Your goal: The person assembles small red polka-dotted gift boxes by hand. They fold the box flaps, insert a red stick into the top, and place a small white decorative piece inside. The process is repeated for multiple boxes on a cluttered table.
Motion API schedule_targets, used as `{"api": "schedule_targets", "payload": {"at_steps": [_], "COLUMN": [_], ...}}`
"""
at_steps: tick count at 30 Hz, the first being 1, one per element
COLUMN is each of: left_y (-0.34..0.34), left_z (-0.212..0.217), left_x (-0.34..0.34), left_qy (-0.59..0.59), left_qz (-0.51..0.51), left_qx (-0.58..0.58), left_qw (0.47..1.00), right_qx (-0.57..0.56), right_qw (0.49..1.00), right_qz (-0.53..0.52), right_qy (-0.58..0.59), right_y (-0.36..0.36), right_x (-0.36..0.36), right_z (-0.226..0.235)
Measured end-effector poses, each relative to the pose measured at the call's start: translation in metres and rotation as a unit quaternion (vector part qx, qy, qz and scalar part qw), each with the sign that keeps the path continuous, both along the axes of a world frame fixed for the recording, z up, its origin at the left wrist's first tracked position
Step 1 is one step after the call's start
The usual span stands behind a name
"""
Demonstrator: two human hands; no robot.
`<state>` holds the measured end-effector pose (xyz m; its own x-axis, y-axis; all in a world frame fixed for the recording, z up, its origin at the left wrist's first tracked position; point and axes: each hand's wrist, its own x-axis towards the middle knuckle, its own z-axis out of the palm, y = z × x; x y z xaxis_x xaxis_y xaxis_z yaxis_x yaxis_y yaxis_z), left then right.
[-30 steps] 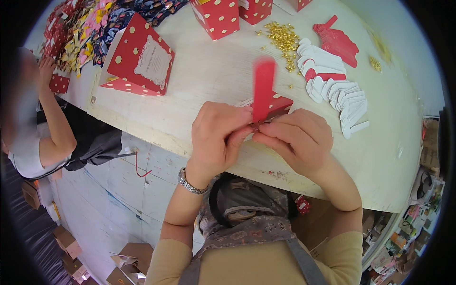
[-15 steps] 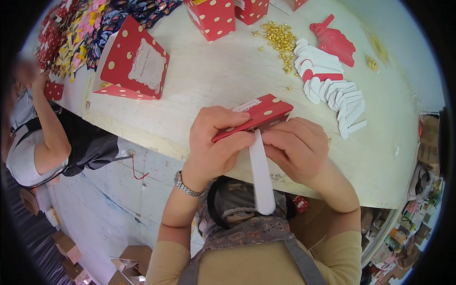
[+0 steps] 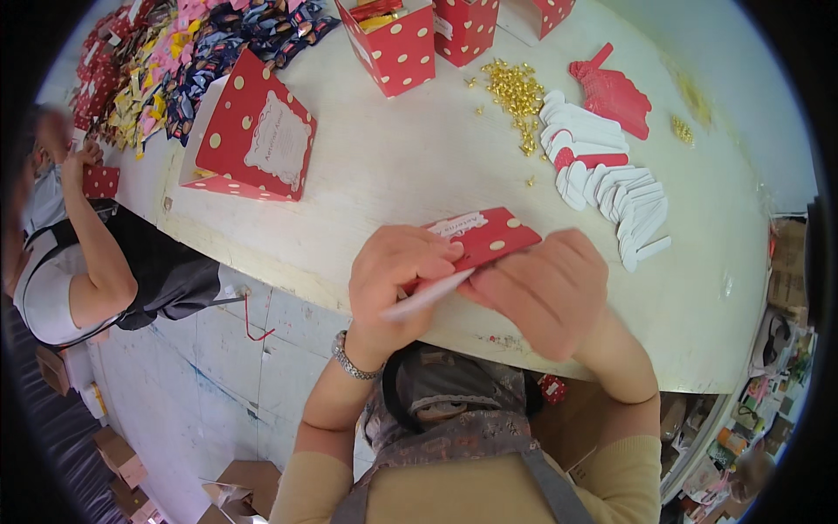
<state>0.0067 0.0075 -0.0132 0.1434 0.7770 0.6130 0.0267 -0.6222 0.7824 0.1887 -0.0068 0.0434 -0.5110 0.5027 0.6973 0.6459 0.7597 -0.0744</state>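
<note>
Presently pinching red dotted box w/ L hand over near edge of counter, w/ white strip slanting out below, btwn hands. With R hand curled at box's R end, blurred; can't tell if pinching. Likely best: brace box firmly, support strip nr inner end, turn gently, avoid creasing. Set against loose gold fasteners, fanned white strips, ahead-R.

Brightly and softly lit across the pale table, with faint shadows, dimmer beneath it, smeared by motion at the right hand and the white strip, hazy at the co-worker's head, bent along the table's edge, and darkening to a black, blue-fringed round border.
</note>
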Motion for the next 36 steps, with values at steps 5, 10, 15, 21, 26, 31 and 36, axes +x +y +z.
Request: {"api": "schedule_targets", "payload": {"at_steps": [5,10,15,21,26,31,36], "left_y": [0.002,0.010,0.011,0.014,0.012,0.016,0.001], "left_z": [0.000,-0.001,-0.006,0.001,0.003,0.036,0.049], "left_x": [0.000,-0.003,-0.004,-0.008,-0.005,-0.005,-0.002], "left_qy": [0.007,0.012,-0.005,-0.001,-0.005,0.078,0.030], "left_qz": [-0.035,-0.071,-0.084,-0.104,-0.083,-0.049,0.003], "left_qx": [0.023,0.027,-0.012,-0.039,-0.039,-0.042,-0.206], "left_qw": [0.999,0.997,0.996,0.994,0.996,0.995,0.978], "right_qx": [0.064,0.004,-0.136,-0.024,-0.145,-0.157,-0.102], "right_qw": [0.997,0.998,0.989,0.993,0.984,0.979,0.981], "right_qz": [-0.006,-0.041,-0.047,-0.054,-0.061,0.019,0.077], "right_qy": [-0.048,-0.041,-0.024,-0.104,0.079,0.126,0.146], "right_y": [-0.007,-0.006,-0.001,-0.004,0.007,0.022,0.025], "right_x": [0.003,-0.001,-0.003,-0.002,-0.001,0.003,-0.002], "right_z": [-0.006,0.002,0.019,0.019,0.012,-0.005,-0.015]}}
